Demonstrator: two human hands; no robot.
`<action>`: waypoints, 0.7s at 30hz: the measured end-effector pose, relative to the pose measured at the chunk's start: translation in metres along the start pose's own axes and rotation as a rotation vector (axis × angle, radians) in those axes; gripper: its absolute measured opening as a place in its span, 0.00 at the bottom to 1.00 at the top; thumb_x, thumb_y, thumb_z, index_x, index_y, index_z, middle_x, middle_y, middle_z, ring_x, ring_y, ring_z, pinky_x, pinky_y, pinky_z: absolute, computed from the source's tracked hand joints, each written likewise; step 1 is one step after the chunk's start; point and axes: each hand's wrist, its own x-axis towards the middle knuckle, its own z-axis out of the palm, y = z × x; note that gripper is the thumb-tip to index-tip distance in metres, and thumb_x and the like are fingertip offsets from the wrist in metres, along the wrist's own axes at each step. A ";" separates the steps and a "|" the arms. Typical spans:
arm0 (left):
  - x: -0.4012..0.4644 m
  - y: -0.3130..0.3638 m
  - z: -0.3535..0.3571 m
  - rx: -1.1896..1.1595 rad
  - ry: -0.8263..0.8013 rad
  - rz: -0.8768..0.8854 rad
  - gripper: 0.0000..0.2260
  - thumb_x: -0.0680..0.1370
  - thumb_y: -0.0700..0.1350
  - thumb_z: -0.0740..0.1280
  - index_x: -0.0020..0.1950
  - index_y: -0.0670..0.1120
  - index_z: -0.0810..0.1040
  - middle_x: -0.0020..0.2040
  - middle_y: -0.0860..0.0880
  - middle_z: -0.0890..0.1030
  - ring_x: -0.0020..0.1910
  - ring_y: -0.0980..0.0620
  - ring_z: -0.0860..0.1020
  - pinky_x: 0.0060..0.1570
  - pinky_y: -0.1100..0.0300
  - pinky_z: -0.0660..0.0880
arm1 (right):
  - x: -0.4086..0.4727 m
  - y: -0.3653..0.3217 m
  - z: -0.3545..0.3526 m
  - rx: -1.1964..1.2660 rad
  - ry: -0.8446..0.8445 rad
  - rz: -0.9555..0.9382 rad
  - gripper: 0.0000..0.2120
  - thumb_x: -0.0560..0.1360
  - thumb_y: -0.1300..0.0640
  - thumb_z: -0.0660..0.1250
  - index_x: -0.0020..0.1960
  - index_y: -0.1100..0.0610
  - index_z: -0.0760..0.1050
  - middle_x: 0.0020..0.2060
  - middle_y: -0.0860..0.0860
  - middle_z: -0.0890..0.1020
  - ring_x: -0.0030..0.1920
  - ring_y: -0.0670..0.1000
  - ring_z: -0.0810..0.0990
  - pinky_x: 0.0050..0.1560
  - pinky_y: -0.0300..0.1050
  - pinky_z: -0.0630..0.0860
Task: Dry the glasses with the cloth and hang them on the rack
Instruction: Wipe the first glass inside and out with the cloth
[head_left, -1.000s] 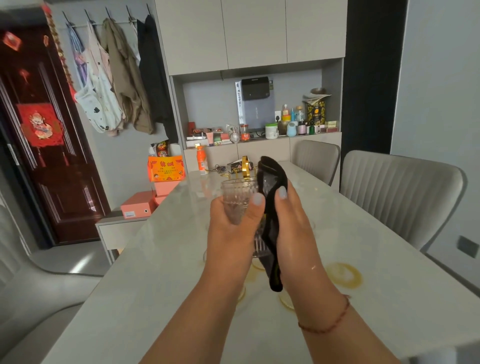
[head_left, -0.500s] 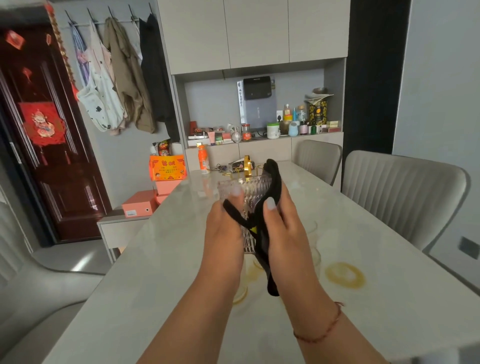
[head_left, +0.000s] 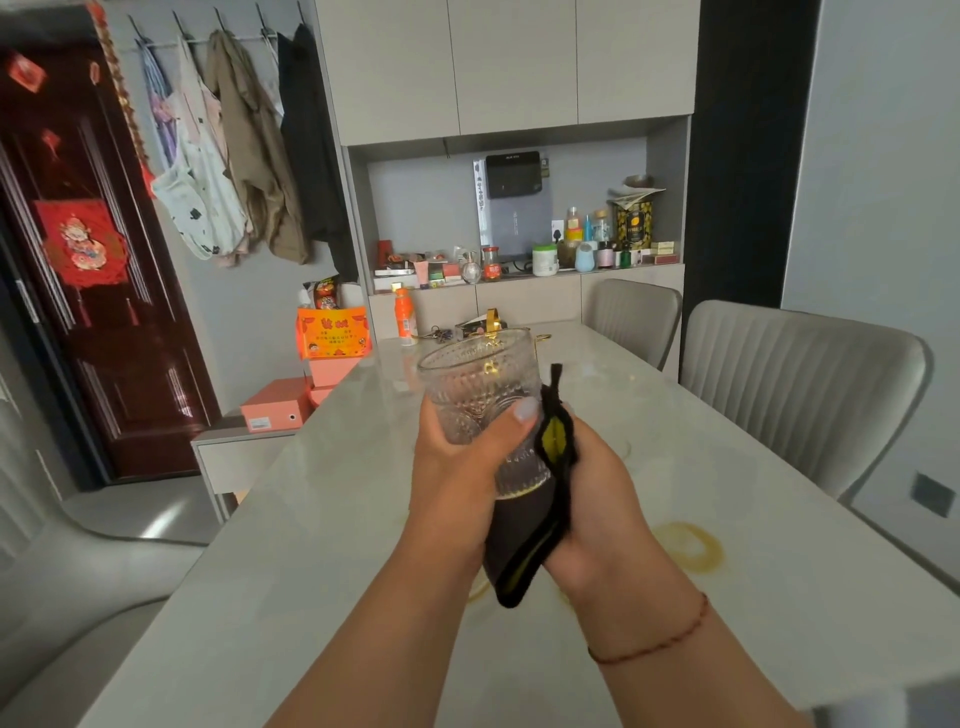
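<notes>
Currently both hands are up over the middle of the worktop (head_left: 322, 525), well above its surface. Left hand (head_left: 457, 467) wraps the ribbed glass (head_left: 480, 384): thumb across the near side, fingers curled round the far side and mostly hidden behind it. Glass is roughly upright, tilted slightly away, open rim on top. Right hand (head_left: 597, 499) grips the dark cloth (head_left: 530, 525) and presses it against the lower right side and base of the glass; its fingers are folded into the cloth, so the fingertips can't be seen. Cloth is black with a yellow-green lining showing at two spots, one corner sticking up past the glass, the other end hanging below the wrists. A thin red bracelet (head_left: 649, 647) sits on the right wrist.

Hard to make out: the glass base is covered by the cloth. A gold-coloured rack (head_left: 493, 319) at the far end of the worktop is partly blocked by the glass rim. Yellowish rings (head_left: 691, 551) mark the worktop toward its right edge. Near edge is cut off by the frame.
</notes>
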 end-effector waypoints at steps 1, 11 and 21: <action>0.000 0.000 0.001 0.053 0.008 0.027 0.29 0.59 0.51 0.78 0.59 0.55 0.77 0.53 0.50 0.85 0.53 0.48 0.84 0.52 0.51 0.80 | -0.001 0.001 0.001 0.008 0.022 0.006 0.21 0.81 0.48 0.56 0.64 0.61 0.77 0.58 0.61 0.81 0.60 0.60 0.80 0.67 0.57 0.71; 0.021 0.014 -0.025 0.338 0.047 0.033 0.22 0.66 0.45 0.79 0.57 0.54 0.77 0.49 0.53 0.86 0.47 0.57 0.84 0.44 0.62 0.80 | -0.029 -0.012 -0.011 -0.189 0.198 -0.115 0.14 0.78 0.55 0.61 0.53 0.61 0.82 0.43 0.62 0.86 0.40 0.60 0.85 0.39 0.52 0.82; 0.009 0.017 -0.030 0.431 -0.313 -0.216 0.28 0.53 0.56 0.78 0.52 0.58 0.78 0.50 0.54 0.86 0.50 0.52 0.84 0.52 0.52 0.80 | -0.020 -0.081 0.016 -1.078 0.050 -0.608 0.05 0.78 0.50 0.62 0.53 0.43 0.74 0.44 0.45 0.82 0.43 0.46 0.83 0.42 0.42 0.81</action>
